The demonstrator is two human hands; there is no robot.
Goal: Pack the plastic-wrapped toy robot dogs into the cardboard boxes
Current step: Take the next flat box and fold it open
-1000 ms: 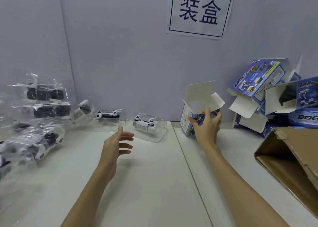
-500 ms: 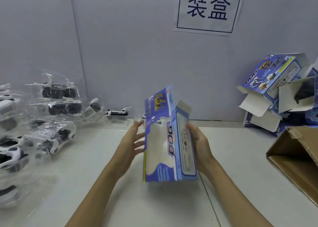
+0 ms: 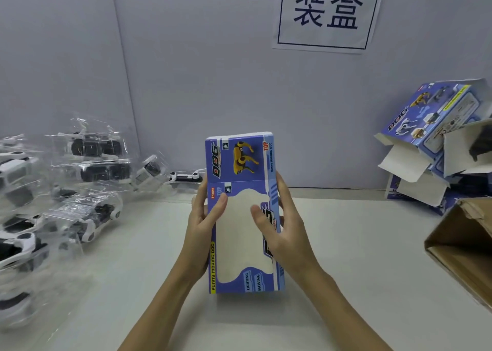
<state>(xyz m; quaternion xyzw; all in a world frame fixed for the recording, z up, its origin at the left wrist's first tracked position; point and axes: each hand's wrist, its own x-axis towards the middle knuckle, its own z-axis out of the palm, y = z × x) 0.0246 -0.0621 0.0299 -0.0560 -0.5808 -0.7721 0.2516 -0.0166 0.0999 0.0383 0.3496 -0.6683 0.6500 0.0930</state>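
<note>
A pale grey wall [image 3: 213,71] closes the far side of the scene, with a white paper sign [image 3: 326,14] stuck high on it bearing two large dark characters inside a thin frame. Below it runs the off-white worktop [image 3: 359,244], which fills the near part of the view.

At the right edge, a big brown carton [image 3: 463,247] lies tilted with its open mouth facing left. Behind it, against the wall, a heap of blue boxes [image 3: 431,127] leans at odd angles, several with their white end flaps hanging open.

On the left side of the worktop sits a loose pile of toy robot dogs [image 3: 80,191], black and white, each sealed in clear crinkled plastic. The pile reaches from the near left edge back to the wall, and one wrapped dog [image 3: 185,176] lies alone at the far side, just left of the box being held.

In the middle, a blue box [image 3: 239,209] is held upright above the worktop, its long side running near to far. It shows a yellow dog picture on the far panel and a large pale window shape on the panel facing up.

The left hand [image 3: 205,215] grips the box's left edge, thumb laid on the front. The right hand [image 3: 279,225] grips the right edge, thumb pressed on the front face and fingers curled behind.
</note>
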